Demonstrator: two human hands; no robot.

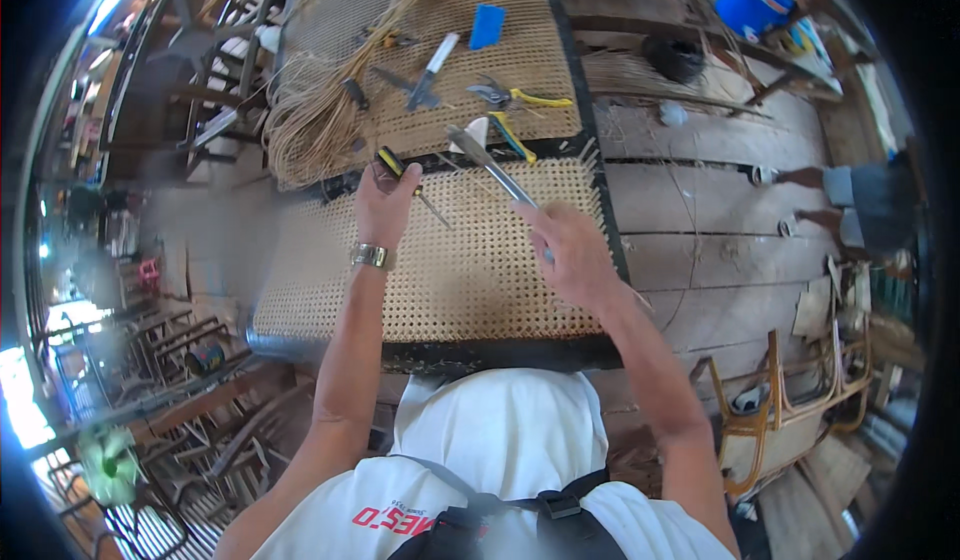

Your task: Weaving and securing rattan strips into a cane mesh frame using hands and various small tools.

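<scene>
I can see a blue bucket (752,0) at the upper right, with a dark bundle (672,58) and a pale lump (672,113) to its lower left, over grey floorboards (665,195). A person (872,203) stands at my right edge, above a tan-framed chair (768,430). On my left I make out crowded dark chairs (262,422), something small and red (149,275), and a blurred green shape (107,465).

Workshop, furniture caning: woven cane panel (470,285) in black frame (500,353), loose cane bundle (308,130), yellow-handled cutters (541,98), wooden chair frames (774,380), plank floor (680,190)
</scene>
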